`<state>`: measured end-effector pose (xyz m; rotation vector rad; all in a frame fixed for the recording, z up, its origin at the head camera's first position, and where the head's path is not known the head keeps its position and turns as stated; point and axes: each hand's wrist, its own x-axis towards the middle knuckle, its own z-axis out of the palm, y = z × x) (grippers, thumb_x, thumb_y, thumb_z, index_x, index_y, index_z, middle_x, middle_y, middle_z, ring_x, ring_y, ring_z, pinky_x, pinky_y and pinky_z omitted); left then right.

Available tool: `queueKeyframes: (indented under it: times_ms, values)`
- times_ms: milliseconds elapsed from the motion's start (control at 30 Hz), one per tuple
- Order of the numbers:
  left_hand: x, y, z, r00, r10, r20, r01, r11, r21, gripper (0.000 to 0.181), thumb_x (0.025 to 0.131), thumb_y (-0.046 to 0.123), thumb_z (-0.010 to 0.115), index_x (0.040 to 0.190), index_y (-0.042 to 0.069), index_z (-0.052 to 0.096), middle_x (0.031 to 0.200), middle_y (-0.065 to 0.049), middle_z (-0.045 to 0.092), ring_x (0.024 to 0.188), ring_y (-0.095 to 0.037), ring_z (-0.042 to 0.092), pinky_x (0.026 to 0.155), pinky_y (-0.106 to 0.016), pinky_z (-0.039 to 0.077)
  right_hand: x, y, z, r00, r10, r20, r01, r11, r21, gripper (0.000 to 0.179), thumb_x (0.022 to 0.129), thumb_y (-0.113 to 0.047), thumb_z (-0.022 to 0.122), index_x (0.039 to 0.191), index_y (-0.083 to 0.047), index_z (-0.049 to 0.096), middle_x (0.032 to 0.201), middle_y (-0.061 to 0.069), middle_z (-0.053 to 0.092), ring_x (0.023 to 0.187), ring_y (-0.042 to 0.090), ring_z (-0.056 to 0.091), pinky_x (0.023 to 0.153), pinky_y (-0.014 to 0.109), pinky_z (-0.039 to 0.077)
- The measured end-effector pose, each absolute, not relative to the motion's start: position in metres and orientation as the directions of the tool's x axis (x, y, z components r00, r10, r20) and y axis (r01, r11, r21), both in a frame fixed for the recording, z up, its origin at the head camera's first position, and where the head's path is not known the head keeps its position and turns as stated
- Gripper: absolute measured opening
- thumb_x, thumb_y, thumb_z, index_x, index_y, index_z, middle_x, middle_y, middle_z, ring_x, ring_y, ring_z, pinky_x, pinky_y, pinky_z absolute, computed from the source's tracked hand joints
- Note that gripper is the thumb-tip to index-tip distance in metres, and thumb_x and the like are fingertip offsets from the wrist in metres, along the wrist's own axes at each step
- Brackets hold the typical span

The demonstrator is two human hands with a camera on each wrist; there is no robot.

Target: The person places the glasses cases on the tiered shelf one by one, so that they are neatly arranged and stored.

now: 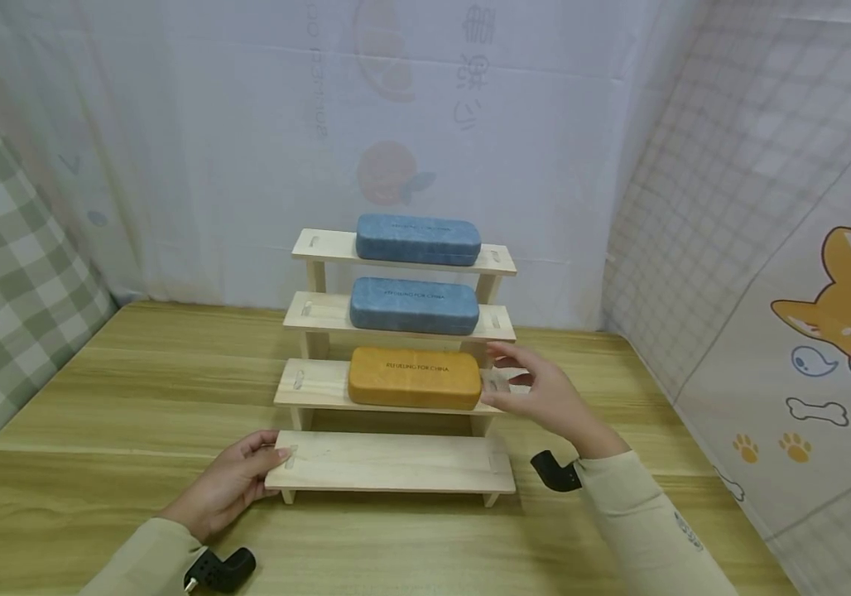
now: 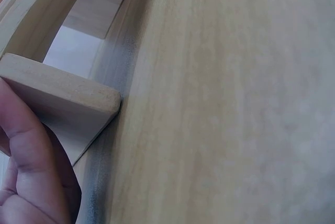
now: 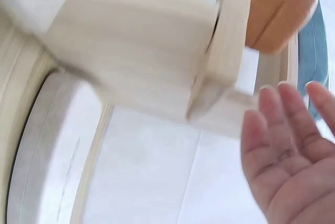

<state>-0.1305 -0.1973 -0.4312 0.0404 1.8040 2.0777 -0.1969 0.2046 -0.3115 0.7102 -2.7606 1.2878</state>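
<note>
A stepped wooden display stand (image 1: 396,463) with several shelves rests on the table. My left hand (image 1: 235,480) grips the left end of its lowest shelf, thumb on top; the left wrist view shows curled fingers (image 2: 29,145) against a wooden support. On the shelf above lies an orange glasses case (image 1: 414,389) with lettering on its lid. My right hand (image 1: 537,393) is just beside that case's right end, fingers spread and slightly bent. In the right wrist view, a gap shows between the fingertips (image 3: 269,101) and the orange case (image 3: 280,9).
Two blue glasses cases, one (image 1: 414,306) on the third shelf up and another (image 1: 418,240) on the top shelf, sit behind the orange one. A white printed curtain (image 1: 209,165) hangs behind the wood-grain table (image 1: 157,372). Patterned cloth (image 1: 731,290) borders the right side.
</note>
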Motion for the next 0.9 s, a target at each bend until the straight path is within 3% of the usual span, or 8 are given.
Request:
queueKeyframes:
  times_ms: [333, 533, 800, 900]
  values:
    - [-0.13, -0.197, -0.431, -0.925, 0.301, -0.232, -0.273, -0.1, 0.957, 0.058, 0.1, 0.017, 0.052, 0.14, -0.012, 0.021, 0.111, -0.004, 0.055, 0.092, -0.011, 0.061, 0.074, -0.029, 0.053, -0.198, 0.234, -0.312, -0.903, -0.351, 0.248, -0.406, 0.506, -0.761, 0.063, 0.084, -0.01, 0.074, 0.14, 0.0, 0.046, 0.135, 0.02, 0.051, 0.121, 0.032, 0.049, 0.092, 0.026, 0.047]
    - [-0.13, -0.197, -0.431, -0.924, 0.304, -0.233, -0.273, -0.098, 0.957, 0.06, 0.1, 0.017, 0.051, 0.141, -0.012, 0.018, 0.112, -0.004, 0.054, 0.092, -0.011, 0.061, 0.075, -0.029, 0.053, -0.203, 0.25, -0.314, -0.925, -0.3, 0.234, -0.365, 0.529, -0.766, 0.065, 0.087, -0.015, 0.073, 0.143, -0.003, 0.042, 0.137, 0.016, 0.05, 0.122, 0.029, 0.047, 0.092, 0.02, 0.045]
    - [-0.13, -0.196, -0.43, -0.923, 0.304, -0.234, -0.275, -0.099, 0.956, 0.061, 0.1, 0.017, 0.051, 0.141, -0.013, 0.017, 0.113, -0.005, 0.054, 0.092, -0.011, 0.06, 0.074, -0.029, 0.052, -0.218, 0.274, -0.323, -0.951, -0.258, 0.171, -0.292, 0.561, -0.775, 0.067, 0.09, -0.023, 0.07, 0.146, -0.006, 0.038, 0.143, 0.013, 0.044, 0.127, 0.029, 0.043, 0.095, 0.022, 0.043]
    - [-0.13, -0.196, -0.43, -0.924, 0.297, -0.24, -0.28, -0.102, 0.954, 0.061, 0.1, 0.016, 0.052, 0.141, -0.013, 0.018, 0.113, -0.005, 0.054, 0.092, -0.012, 0.061, 0.075, -0.029, 0.053, -0.223, 0.28, -0.326, -0.951, -0.264, 0.162, -0.29, 0.575, -0.765, 0.069, 0.09, -0.025, 0.07, 0.147, -0.005, 0.036, 0.143, 0.015, 0.043, 0.128, 0.03, 0.042, 0.098, 0.032, 0.042]
